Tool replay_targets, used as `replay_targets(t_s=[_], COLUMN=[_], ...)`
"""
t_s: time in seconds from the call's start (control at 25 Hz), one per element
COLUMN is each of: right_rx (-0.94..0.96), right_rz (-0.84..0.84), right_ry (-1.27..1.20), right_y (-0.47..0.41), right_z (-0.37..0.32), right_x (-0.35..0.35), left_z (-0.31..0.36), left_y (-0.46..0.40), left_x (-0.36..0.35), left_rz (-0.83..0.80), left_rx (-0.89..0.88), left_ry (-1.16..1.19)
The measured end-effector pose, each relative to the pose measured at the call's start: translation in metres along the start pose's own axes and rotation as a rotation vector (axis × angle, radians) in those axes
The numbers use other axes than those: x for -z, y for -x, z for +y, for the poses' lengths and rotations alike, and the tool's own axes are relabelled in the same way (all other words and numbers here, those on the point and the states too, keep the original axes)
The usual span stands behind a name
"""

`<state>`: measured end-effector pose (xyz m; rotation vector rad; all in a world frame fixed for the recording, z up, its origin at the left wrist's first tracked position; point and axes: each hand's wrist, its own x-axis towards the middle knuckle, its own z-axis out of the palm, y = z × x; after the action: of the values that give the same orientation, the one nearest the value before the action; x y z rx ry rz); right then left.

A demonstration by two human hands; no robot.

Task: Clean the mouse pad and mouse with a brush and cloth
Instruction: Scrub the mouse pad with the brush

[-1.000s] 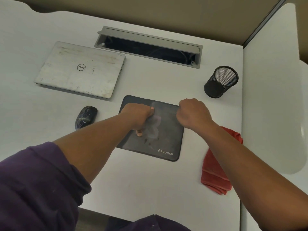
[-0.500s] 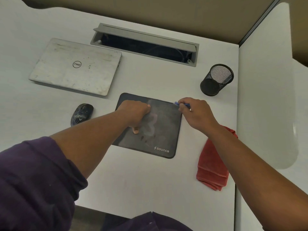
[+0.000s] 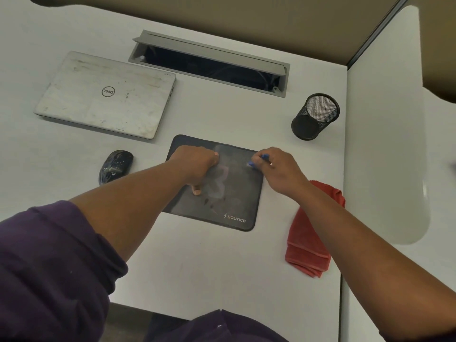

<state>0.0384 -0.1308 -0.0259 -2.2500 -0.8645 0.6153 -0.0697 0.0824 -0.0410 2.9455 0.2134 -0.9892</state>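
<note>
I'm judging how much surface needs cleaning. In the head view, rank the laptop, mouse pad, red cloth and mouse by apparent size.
Largest to smallest:
1. Laptop, though it lies farther off
2. Mouse pad, partly hidden by the left hand
3. Red cloth, folded, partly under the right forearm
4. Mouse

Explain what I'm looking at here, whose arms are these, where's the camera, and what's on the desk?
There is no machine: a head-worn camera looks down at a person's own arms. The left hand presses on a dusty dark mouse pad. The right hand pinches a small blue brush at the pad's far right corner. On the white desk also lie a smudged mouse, a closed laptop, a mesh pen cup and a folded red cloth.
</note>
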Motion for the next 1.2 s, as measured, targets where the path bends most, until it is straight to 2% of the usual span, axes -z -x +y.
replay_targets(t_s=[0.04, 0.12, 0.16, 0.2, 0.24, 0.28, 0.36, 0.4, 0.44, 0.48, 0.56, 0.6, 0.64, 0.68, 0.72, 0.76, 0.8, 0.88, 0.92, 0.96, 1.0, 1.04, 1.08, 1.12, 1.16, 1.2], right_rx=[0.007, -0.007, -0.025, -0.034, -0.037, -0.018, 0.09, 0.137, 0.16, 0.134, 0.012, -0.012, -0.006, 0.009, 0.042, 0.071, 0.081, 0.05, 0.016, -0.01, -0.02, -0.003, 0.018, 0.014, -0.008, -0.04], right_rz=[-0.085, -0.361, -0.48, -0.521, -0.465, -0.321, -0.049, -0.013, -0.057, -0.181, -0.474, -0.523, -0.453, -0.294, -0.117, -0.015, -0.013, -0.277, -0.409, -0.457, -0.4, -0.266, -0.138, -0.1, -0.16, -0.3], right_ry=[0.077, 0.142, 0.117, 0.04, -0.055, -0.112, -0.014, 0.076, 0.14, 0.155, 0.061, -0.028, -0.121, -0.179, -0.159, -0.062, 0.073, 0.224, 0.18, 0.097, 0.01, -0.031, -0.008, 0.05, 0.117, 0.151], right_y=[0.002, 0.015, 0.022, 0.027, 0.028, 0.025, 0.017, 0.016, 0.019, 0.026, 0.041, 0.047, 0.05, 0.049, 0.048, 0.046, 0.046, 0.054, 0.058, 0.062, 0.064, 0.063, 0.061, 0.06, 0.061, 0.064], right_z=[0.002, 0.007, 0.008, 0.009, 0.008, 0.008, 0.008, 0.007, 0.007, 0.009, 0.007, 0.005, 0.003, 0.002, 0.001, 0.0, -0.001, 0.002, 0.003, 0.002, 0.003, 0.004, 0.005, 0.005, 0.006, 0.008], right_x=[-0.003, -0.011, -0.013, -0.013, -0.012, -0.01, -0.009, -0.012, -0.017, -0.024, -0.032, -0.034, -0.035, -0.034, -0.033, -0.031, -0.029, -0.027, -0.024, -0.019, -0.014, -0.011, -0.009, -0.008, -0.008, -0.011], left_z=[0.0, 0.001, 0.001, 0.001, 0.001, 0.001, 0.001, 0.001, 0.001, 0.001, 0.001, 0.001, 0.002, 0.002, 0.002, 0.002, 0.002, 0.002, 0.002, 0.003, 0.003, 0.003, 0.003, 0.003, 0.003, 0.004], left_y=[0.0, 0.001, 0.0, 0.0, 0.0, 0.0, 0.0, 0.0, 0.0, 0.001, 0.0, 0.0, 0.0, 0.0, 0.0, 0.0, 0.0, 0.0, 0.0, 0.0, 0.0, 0.0, 0.001, 0.001, 0.001, 0.002], left_x=[0.001, 0.002, 0.001, 0.001, 0.001, 0.001, 0.002, 0.002, 0.001, 0.001, 0.0, 0.0, -0.001, -0.001, -0.001, -0.001, -0.001, -0.002, -0.002, -0.002, -0.002, -0.001, -0.001, 0.0, 0.0, 0.0], left_rz=[0.001, -0.01, -0.012, -0.012, -0.013, -0.015, -0.016, -0.014, -0.011, -0.009, -0.003, -0.001, -0.002, -0.005, -0.007, -0.009, -0.01, -0.004, -0.002, -0.001, 0.0, 0.001, 0.0, -0.003, -0.005, -0.006], left_rx=[-0.003, -0.002, 0.001, 0.002, 0.003, 0.005, 0.005, 0.003, 0.004, 0.005, 0.004, 0.005, 0.005, 0.007, 0.011, 0.013, 0.014, 0.014, 0.013, 0.013, 0.013, 0.016, 0.018, 0.021, 0.022, 0.022], left_ry=[-0.003, 0.004, 0.013, 0.018, 0.019, 0.02, 0.022, 0.02, 0.014, 0.005, -0.006, -0.007, -0.004, -0.001, 0.003, 0.006, 0.007, -0.003, -0.007, -0.011, -0.012, -0.014, -0.015, -0.014, -0.012, -0.014])
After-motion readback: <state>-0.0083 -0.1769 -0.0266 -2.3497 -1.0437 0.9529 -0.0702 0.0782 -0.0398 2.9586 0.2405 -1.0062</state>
